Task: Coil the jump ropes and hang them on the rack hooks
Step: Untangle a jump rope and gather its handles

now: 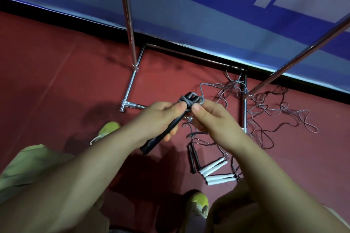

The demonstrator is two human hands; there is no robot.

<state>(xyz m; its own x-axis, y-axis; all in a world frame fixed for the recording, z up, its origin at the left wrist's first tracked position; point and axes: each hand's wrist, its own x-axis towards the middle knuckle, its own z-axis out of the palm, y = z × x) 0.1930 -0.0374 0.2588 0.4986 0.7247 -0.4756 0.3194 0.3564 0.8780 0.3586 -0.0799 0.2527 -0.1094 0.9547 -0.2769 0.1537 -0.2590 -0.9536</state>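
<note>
My left hand (161, 117) grips the black handles (161, 139) of a jump rope, which slant down to the left below my palm. Grey cord (191, 100) is wound round the handles' upper ends. My right hand (210, 117) pinches that cord between thumb and fingers, right beside my left thumb. Both hands are held above the red floor in front of the rack. More jump ropes lie on the floor: a black-handled pair (193, 159), white handles (214, 166) and a tangle of thin cords (265, 111).
The chrome rack has an upright post (128, 17), a slanted bar (303, 55) at the right and base tubes (132, 85) on the red floor. A blue padded wall (189, 5) stands behind it. My yellow-green shoes (108, 130) are below. No hooks show.
</note>
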